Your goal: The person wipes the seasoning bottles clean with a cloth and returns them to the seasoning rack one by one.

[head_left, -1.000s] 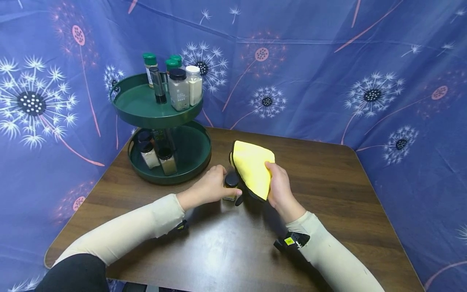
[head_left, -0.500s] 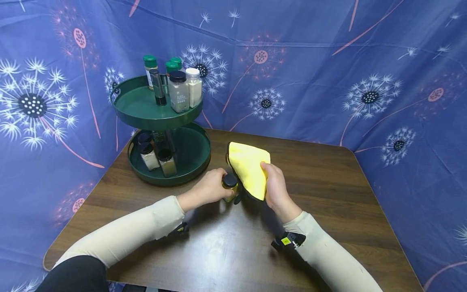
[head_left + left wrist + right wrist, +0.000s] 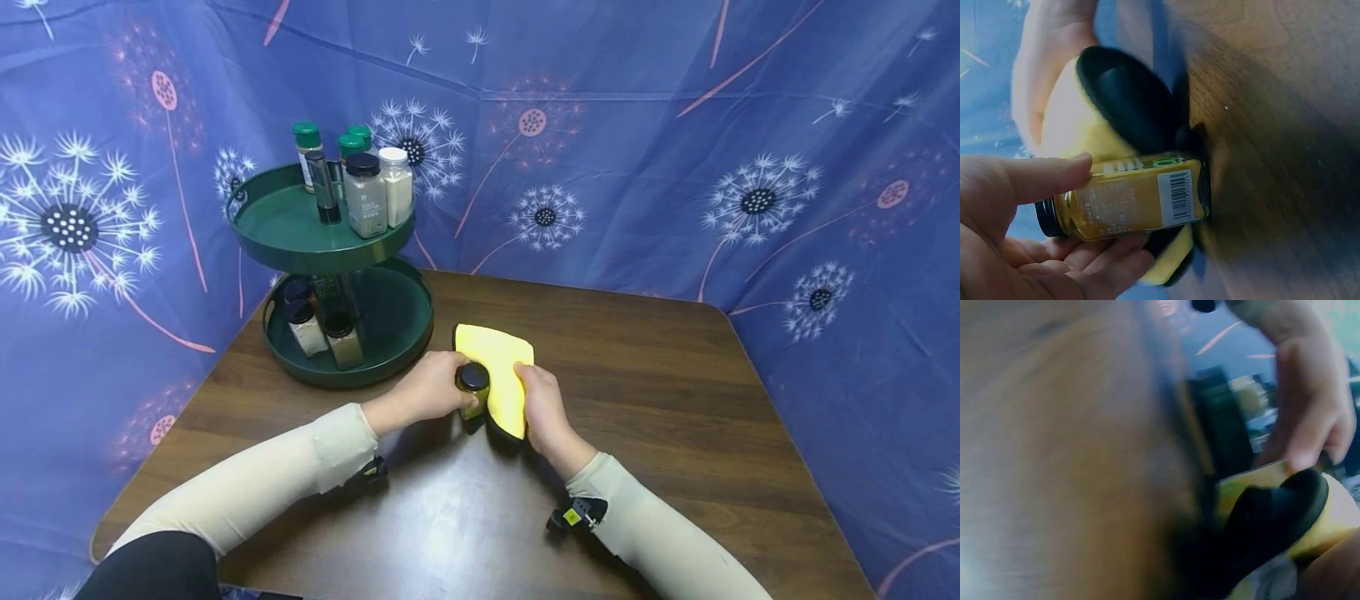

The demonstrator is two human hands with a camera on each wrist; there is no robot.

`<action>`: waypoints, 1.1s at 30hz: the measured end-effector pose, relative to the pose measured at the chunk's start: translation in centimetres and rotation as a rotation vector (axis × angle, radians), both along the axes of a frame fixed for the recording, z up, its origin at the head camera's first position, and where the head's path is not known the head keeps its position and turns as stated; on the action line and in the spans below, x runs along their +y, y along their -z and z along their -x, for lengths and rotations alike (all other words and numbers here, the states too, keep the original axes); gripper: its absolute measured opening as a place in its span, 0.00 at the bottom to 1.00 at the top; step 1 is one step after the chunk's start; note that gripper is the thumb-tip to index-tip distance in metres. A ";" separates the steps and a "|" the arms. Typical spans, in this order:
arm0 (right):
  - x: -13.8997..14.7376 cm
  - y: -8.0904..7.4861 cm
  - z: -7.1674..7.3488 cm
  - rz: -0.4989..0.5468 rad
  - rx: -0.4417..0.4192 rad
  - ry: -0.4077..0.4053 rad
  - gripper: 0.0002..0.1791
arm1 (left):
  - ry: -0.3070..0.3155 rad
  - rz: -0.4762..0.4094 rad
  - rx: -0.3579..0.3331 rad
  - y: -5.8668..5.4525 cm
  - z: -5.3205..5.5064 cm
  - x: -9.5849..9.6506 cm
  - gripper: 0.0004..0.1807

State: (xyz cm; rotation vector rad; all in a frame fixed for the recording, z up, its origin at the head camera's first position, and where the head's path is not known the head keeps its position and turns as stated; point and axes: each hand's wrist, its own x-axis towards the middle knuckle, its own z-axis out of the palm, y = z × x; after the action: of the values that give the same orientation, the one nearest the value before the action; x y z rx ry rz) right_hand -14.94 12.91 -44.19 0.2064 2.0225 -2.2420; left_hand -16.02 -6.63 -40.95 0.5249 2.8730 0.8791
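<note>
A small glass spice jar [image 3: 474, 392] with a black lid and yellow-brown contents is upright near the middle of the table. My left hand [image 3: 427, 387] grips it between thumb and fingers. In the left wrist view the spice jar [image 3: 1135, 203] shows a barcode label, and its base is close to the wood. My right hand [image 3: 546, 408] holds a folded yellow cloth [image 3: 498, 367] with black edging and a dark underside. The cloth lies right against the jar's far and right sides. Blur in the right wrist view hides where the cloth [image 3: 1279, 512] touches the jar.
A two-tier green turntable rack [image 3: 315, 258] stands at the table's back left. Several spice bottles, among them a white-capped jar [image 3: 397, 187], are on its upper tier. More jars [image 3: 345, 342] sit on the lower one. A patterned blue curtain [image 3: 637, 167] hangs behind the wooden table [image 3: 652, 400].
My left fingers have closed around the spice jar. My right hand has brought the yellow cloth left and down, from beside the jar to up against it.
</note>
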 end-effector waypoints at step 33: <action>0.8 -3.5 0.0 0.201 -0.072 -0.036 0.18 | -0.001 -0.044 -0.021 1.4 0.0 -0.3 0.20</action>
State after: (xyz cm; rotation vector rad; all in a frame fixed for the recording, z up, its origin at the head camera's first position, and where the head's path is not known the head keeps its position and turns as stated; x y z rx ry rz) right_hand -14.93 13.74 -40.69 0.2264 1.7372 -2.3596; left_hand -16.02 -6.88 -42.40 0.5153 2.8417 0.9445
